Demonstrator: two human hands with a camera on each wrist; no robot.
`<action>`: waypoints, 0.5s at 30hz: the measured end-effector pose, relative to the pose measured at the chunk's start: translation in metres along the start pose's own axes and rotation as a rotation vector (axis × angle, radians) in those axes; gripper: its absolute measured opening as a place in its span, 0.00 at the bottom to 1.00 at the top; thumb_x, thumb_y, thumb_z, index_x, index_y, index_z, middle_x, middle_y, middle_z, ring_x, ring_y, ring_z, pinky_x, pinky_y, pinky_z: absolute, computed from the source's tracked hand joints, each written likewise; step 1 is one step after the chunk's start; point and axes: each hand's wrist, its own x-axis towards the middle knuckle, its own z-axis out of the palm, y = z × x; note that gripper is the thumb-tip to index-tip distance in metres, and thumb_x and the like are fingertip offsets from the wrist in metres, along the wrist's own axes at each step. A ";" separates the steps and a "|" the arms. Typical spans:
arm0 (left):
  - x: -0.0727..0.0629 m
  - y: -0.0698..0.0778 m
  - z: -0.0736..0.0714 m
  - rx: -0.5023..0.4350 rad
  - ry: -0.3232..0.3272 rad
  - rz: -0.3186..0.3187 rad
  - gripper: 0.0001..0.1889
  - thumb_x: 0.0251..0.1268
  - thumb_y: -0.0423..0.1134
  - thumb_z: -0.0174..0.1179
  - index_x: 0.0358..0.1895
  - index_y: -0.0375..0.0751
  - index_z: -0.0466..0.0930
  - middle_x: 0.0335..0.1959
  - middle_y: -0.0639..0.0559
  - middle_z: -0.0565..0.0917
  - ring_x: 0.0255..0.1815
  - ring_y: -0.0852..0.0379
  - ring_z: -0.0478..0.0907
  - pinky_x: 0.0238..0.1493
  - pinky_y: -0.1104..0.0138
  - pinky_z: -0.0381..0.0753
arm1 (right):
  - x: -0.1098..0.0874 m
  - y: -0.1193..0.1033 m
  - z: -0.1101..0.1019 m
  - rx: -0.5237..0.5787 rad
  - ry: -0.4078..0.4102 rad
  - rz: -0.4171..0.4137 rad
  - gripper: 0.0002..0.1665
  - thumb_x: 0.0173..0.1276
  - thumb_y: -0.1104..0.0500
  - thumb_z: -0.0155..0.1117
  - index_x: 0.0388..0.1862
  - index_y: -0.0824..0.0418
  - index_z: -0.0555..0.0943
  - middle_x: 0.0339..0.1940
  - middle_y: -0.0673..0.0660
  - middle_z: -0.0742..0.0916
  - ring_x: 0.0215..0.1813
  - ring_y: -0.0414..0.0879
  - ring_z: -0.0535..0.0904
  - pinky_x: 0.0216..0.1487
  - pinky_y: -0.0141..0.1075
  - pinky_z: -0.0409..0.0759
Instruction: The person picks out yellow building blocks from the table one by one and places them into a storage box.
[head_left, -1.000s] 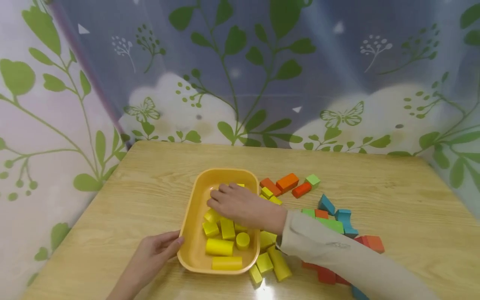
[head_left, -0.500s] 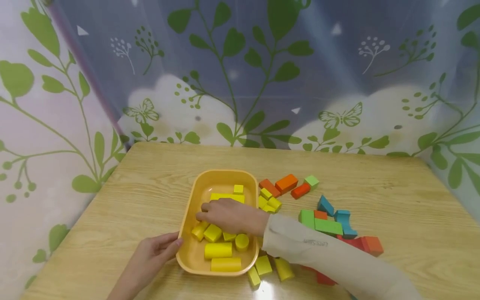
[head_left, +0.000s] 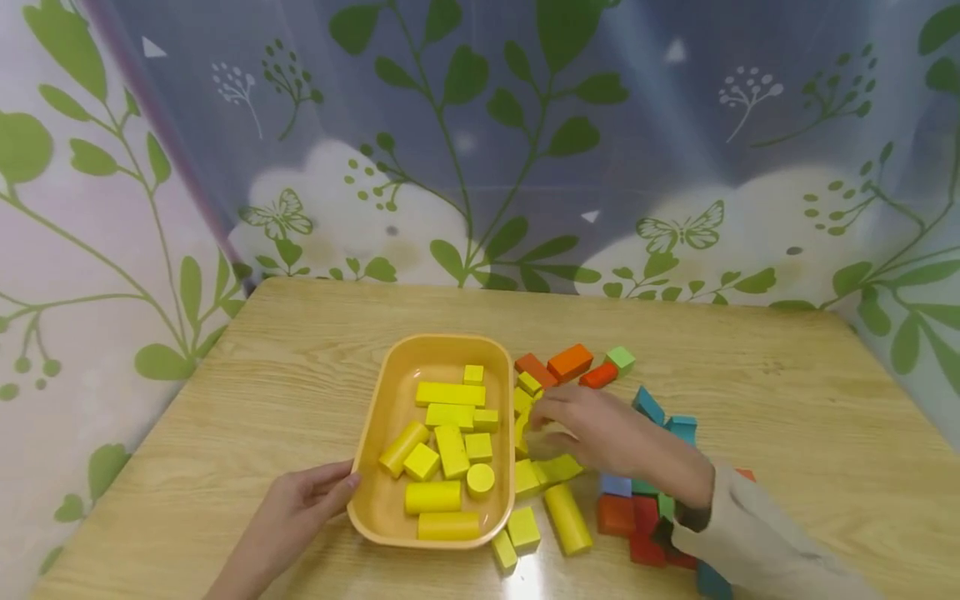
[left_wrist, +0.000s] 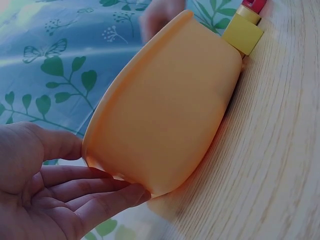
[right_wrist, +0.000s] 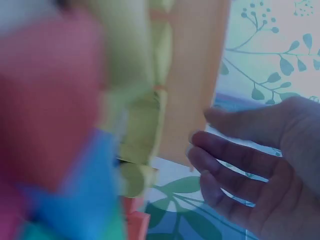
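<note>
On the table sits a yellow-orange plastic tray (head_left: 366, 467) with several yellow wooden blocks inside, among them a long bar (head_left: 450, 394), an upright cylinder (head_left: 480, 479) and a lying cylinder (head_left: 432, 497). My left hand (head_left: 307, 504) holds the tray's left side, its thumb at the rim and its fingers against the outer wall, as the left wrist view shows. Over the yellow blocks at the tray's right side hovers my right hand (head_left: 592, 425). Its fingers (right_wrist: 235, 150) are loosely bent, with nothing between them and the thumb. Below it lies a yellow cylinder (head_left: 567, 518).
More yellow blocks (head_left: 523, 528) lie along the tray's right wall. Behind them are an orange block (head_left: 570, 362) and a light green cube (head_left: 620, 359). Blue blocks (head_left: 681, 429) and red blocks (head_left: 617, 515) lie to the right, partly covered by my right arm. A leaf-patterned cloth (head_left: 465, 167) hangs behind the table.
My right hand has left the tray and moved right to above the loose yellow blocks. The yellow blocks inside the tray now lie uncovered. My left hand stays at the tray's side.
</note>
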 end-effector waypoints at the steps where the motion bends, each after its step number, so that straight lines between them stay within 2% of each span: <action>1: 0.000 0.000 0.000 0.002 0.001 -0.001 0.23 0.70 0.41 0.58 0.58 0.25 0.74 0.49 0.35 0.83 0.47 0.46 0.84 0.42 0.64 0.86 | -0.009 -0.001 0.002 0.019 -0.028 0.013 0.11 0.62 0.62 0.71 0.44 0.57 0.83 0.42 0.49 0.84 0.43 0.43 0.80 0.43 0.33 0.82; 3: 0.000 0.000 0.000 0.002 0.001 -0.005 0.23 0.70 0.42 0.58 0.59 0.25 0.74 0.50 0.35 0.83 0.47 0.46 0.84 0.42 0.64 0.86 | -0.025 -0.004 0.008 0.052 -0.092 0.032 0.15 0.62 0.54 0.71 0.46 0.55 0.82 0.43 0.47 0.83 0.45 0.42 0.78 0.46 0.35 0.82; 5: -0.001 -0.001 0.000 0.001 0.002 -0.009 0.23 0.70 0.41 0.58 0.59 0.25 0.74 0.50 0.35 0.83 0.48 0.45 0.84 0.42 0.64 0.86 | -0.036 -0.008 0.014 0.069 -0.159 0.061 0.23 0.60 0.44 0.71 0.51 0.52 0.81 0.47 0.45 0.82 0.48 0.41 0.77 0.50 0.37 0.82; 8: 0.000 -0.001 0.000 -0.003 0.005 -0.010 0.23 0.70 0.41 0.58 0.58 0.25 0.74 0.50 0.35 0.83 0.48 0.45 0.84 0.43 0.64 0.86 | -0.047 -0.013 0.021 0.072 -0.207 0.085 0.31 0.58 0.36 0.68 0.57 0.48 0.78 0.54 0.45 0.80 0.53 0.42 0.75 0.55 0.42 0.80; 10: 0.000 -0.002 0.000 -0.004 0.006 -0.012 0.23 0.70 0.41 0.58 0.58 0.25 0.74 0.50 0.35 0.83 0.48 0.45 0.84 0.43 0.64 0.86 | -0.052 -0.015 0.026 0.071 -0.208 0.081 0.33 0.58 0.36 0.68 0.60 0.46 0.76 0.57 0.45 0.79 0.55 0.43 0.75 0.57 0.43 0.79; 15: 0.001 -0.002 0.001 0.000 0.005 -0.018 0.23 0.70 0.42 0.58 0.59 0.25 0.74 0.50 0.35 0.83 0.48 0.46 0.84 0.43 0.64 0.86 | -0.058 -0.016 0.035 0.065 -0.177 0.035 0.34 0.58 0.43 0.72 0.63 0.44 0.74 0.59 0.44 0.78 0.57 0.43 0.74 0.58 0.44 0.79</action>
